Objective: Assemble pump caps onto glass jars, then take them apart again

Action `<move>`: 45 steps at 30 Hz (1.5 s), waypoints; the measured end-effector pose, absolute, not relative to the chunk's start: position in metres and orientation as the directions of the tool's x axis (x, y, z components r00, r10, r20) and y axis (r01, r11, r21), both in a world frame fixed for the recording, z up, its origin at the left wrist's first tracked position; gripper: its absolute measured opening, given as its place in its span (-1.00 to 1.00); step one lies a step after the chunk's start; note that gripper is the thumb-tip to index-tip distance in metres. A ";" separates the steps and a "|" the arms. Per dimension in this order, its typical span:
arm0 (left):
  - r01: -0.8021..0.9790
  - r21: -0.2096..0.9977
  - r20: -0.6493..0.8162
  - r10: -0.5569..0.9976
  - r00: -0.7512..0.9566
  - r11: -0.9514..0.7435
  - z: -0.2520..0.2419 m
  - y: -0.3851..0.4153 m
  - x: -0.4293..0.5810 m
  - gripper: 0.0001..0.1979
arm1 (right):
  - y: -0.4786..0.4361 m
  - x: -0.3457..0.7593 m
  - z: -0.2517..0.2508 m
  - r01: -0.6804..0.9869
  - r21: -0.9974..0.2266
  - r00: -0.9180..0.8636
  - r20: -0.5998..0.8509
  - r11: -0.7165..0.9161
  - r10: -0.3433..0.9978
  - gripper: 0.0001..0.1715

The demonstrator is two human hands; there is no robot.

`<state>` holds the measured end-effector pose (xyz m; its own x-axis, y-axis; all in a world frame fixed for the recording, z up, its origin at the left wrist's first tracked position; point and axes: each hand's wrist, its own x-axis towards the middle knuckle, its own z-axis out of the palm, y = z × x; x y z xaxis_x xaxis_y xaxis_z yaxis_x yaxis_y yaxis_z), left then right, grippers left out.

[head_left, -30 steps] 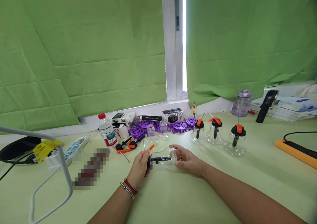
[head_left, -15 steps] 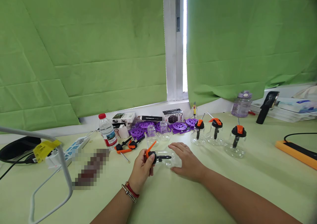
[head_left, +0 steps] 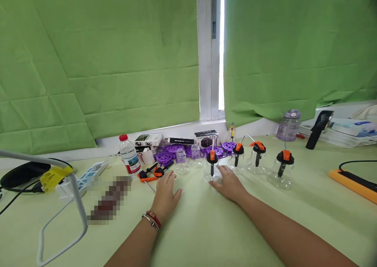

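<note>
A clear bottle [head_left: 212,177] with a black lid and orange lever stands upright on the table. The fingers and thumb of my right hand [head_left: 231,184] close around its right side, low down. My left hand [head_left: 167,194] is open and holds nothing; its fingertips are just short of the loose black-and-orange lids [head_left: 150,174]. Beyond it stand two lidless clear bottles, a left one [head_left: 182,167] and a right one [head_left: 195,161]. To the right of my right hand are three lidded bottles: a near one [head_left: 280,176], a middle one [head_left: 257,161] and a left one [head_left: 238,163].
Purple wheel-shaped pieces [head_left: 164,157] and small boxes [head_left: 147,140] line the back. A red-capped water bottle [head_left: 129,159] is at left, by a power strip [head_left: 91,174] and a white metal frame [head_left: 79,204]. A purple water jug [head_left: 288,127] and orange-black object [head_left: 353,182] are at right.
The bottle went from lying sideways between both hands to standing upright farther back, in my right hand. My left hand let go of its lid and moved slightly left.
</note>
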<state>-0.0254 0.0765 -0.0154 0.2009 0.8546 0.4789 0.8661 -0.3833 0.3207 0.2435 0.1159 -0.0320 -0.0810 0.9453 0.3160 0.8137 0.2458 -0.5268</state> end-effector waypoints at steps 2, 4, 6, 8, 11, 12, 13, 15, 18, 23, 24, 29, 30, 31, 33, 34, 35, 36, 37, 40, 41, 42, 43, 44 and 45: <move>0.932 0.204 0.474 0.863 0.173 -0.299 -0.015 0.084 -0.037 -0.56 | 0.118 0.245 -0.031 0.843 -0.505 -0.030 0.303 0.187 0.952 -0.21; 0.969 0.145 0.451 0.885 0.116 -0.201 -0.016 0.091 -0.047 -0.51 | 0.119 0.247 -0.031 0.861 -0.495 0.021 0.264 0.117 0.964 -0.21; 0.984 0.125 0.406 0.912 0.066 -0.127 -0.018 0.096 -0.055 -0.47 | 0.121 0.250 -0.031 0.870 -0.488 0.064 0.241 0.064 0.968 -0.20; 0.988 0.125 0.347 0.937 0.038 -0.087 -0.021 0.100 -0.060 -0.44 | 0.123 0.253 -0.032 0.871 -0.490 0.102 0.237 0.028 0.966 -0.20; 0.990 0.111 0.328 0.943 0.052 -0.093 -0.026 0.103 -0.061 -0.46 | 0.128 0.257 -0.035 0.862 -0.507 0.151 0.240 -0.009 0.959 -0.18; 0.989 0.103 0.342 0.938 0.062 -0.103 -0.026 0.103 -0.060 -0.47 | 0.129 0.258 -0.036 0.860 -0.510 0.164 0.239 -0.020 0.957 -0.17; 0.989 0.097 0.358 0.931 0.070 -0.111 -0.026 0.103 -0.059 -0.48 | 0.130 0.258 -0.037 0.860 -0.509 0.175 0.238 -0.030 0.955 -0.17; 0.988 0.088 0.379 0.922 0.081 -0.123 -0.025 0.101 -0.057 -0.51 | 0.131 0.258 -0.038 0.863 -0.502 0.199 0.238 -0.055 0.951 -0.18; 0.989 0.086 0.385 0.919 0.078 -0.120 -0.022 0.100 -0.055 -0.53 | 0.132 0.257 -0.038 0.865 -0.492 0.245 0.246 -0.097 0.938 -0.22; 0.993 0.089 0.384 0.922 0.042 -0.082 -0.025 0.104 -0.058 -0.48 | 0.128 0.254 -0.031 0.845 -0.516 0.310 0.252 -0.144 0.917 -0.15; 0.993 0.094 0.370 0.929 0.031 -0.070 -0.026 0.105 -0.059 -0.46 | 0.125 0.252 -0.030 0.840 -0.524 0.321 0.271 -0.141 0.907 -0.13; 0.990 0.123 0.276 0.961 0.026 -0.062 -0.032 0.109 -0.060 -0.41 | 0.108 0.234 -0.035 0.854 -0.501 0.120 0.452 0.140 0.884 -0.17; 0.990 0.125 0.277 0.961 0.028 -0.064 -0.032 0.109 -0.060 -0.41 | 0.106 0.230 -0.038 0.848 -0.480 0.026 0.463 0.226 0.886 -0.18; 0.990 0.126 0.283 0.959 0.028 -0.066 -0.031 0.108 -0.059 -0.42 | 0.105 0.226 -0.042 0.838 -0.459 -0.055 0.466 0.294 0.883 -0.19; 0.989 0.128 0.292 0.956 0.028 -0.068 -0.030 0.107 -0.058 -0.43 | 0.108 0.220 -0.048 0.825 -0.423 -0.160 0.462 0.375 0.872 -0.20; 0.989 0.131 0.295 0.955 0.028 -0.070 -0.030 0.107 -0.057 -0.43 | 0.112 0.217 -0.051 0.822 -0.411 -0.183 0.464 0.393 0.867 -0.20; 0.988 0.134 0.297 0.954 0.029 -0.071 -0.029 0.106 -0.057 -0.43 | 0.116 0.215 -0.053 0.820 -0.406 -0.194 0.464 0.403 0.864 -0.20; 0.988 0.137 0.299 0.954 0.029 -0.074 -0.029 0.106 -0.057 -0.43 | 0.121 0.212 -0.054 0.818 -0.408 -0.199 0.461 0.405 0.865 -0.19; 0.987 0.141 0.300 0.953 0.030 -0.076 -0.029 0.106 -0.056 -0.43 | 0.128 0.210 -0.055 0.816 -0.417 -0.197 0.451 0.400 0.870 -0.19; 0.985 0.156 0.302 0.953 0.026 -0.076 -0.030 0.107 -0.057 -0.45 | 0.150 0.202 -0.056 0.817 -0.470 -0.142 0.397 0.334 0.907 -0.12; 0.984 0.161 0.303 0.953 0.023 -0.075 -0.031 0.107 -0.058 -0.46 | 0.158 0.199 -0.056 0.815 -0.490 -0.122 0.377 0.309 0.918 -0.09; 0.983 0.165 0.303 0.953 0.021 -0.074 -0.031 0.108 -0.058 -0.47 | 0.165 0.196 -0.056 0.811 -0.507 -0.105 0.361 0.290 0.927 -0.07; 0.983 0.168 0.303 0.953 0.020 -0.074 -0.032 0.108 -0.058 -0.48 | 0.172 0.192 -0.056 0.807 -0.523 -0.093 0.348 0.276 0.933 -0.05; 0.983 0.169 0.303 0.953 0.019 -0.074 -0.032 0.108 -0.059 -0.49 | 0.179 0.189 -0.056 0.802 -0.536 -0.082 0.338 0.264 0.938 -0.04; 0.983 0.170 0.301 0.953 0.020 -0.074 -0.032 0.108 -0.059 -0.49 | 0.185 0.186 -0.055 0.798 -0.549 -0.068 0.330 0.250 0.942 -0.03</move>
